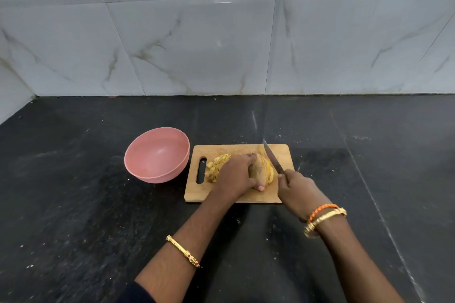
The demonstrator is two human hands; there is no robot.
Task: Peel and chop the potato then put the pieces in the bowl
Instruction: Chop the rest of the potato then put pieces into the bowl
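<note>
A potato point(259, 169), brown with yellow cut slices on its right side, lies on a wooden cutting board point(280, 194). My left hand point(236, 174) grips it from the left, thumb at its near end. My right hand point(296, 188) holds a knife point(272, 157) by the handle, the blade slanting over the potato's right side with its tip pointing away from me. Yellow peels and pieces point(216, 166) are piled on the board left of my hand. A pink bowl point(138, 155) stands to the left of the board; nothing shows inside it.
The board and bowl sit on a black speckled stone counter point(73, 204). A wall of white marble-pattern tiles point(197, 44) rises behind and wraps round at the far left. The board has a slot handle point(201, 170) at its left end.
</note>
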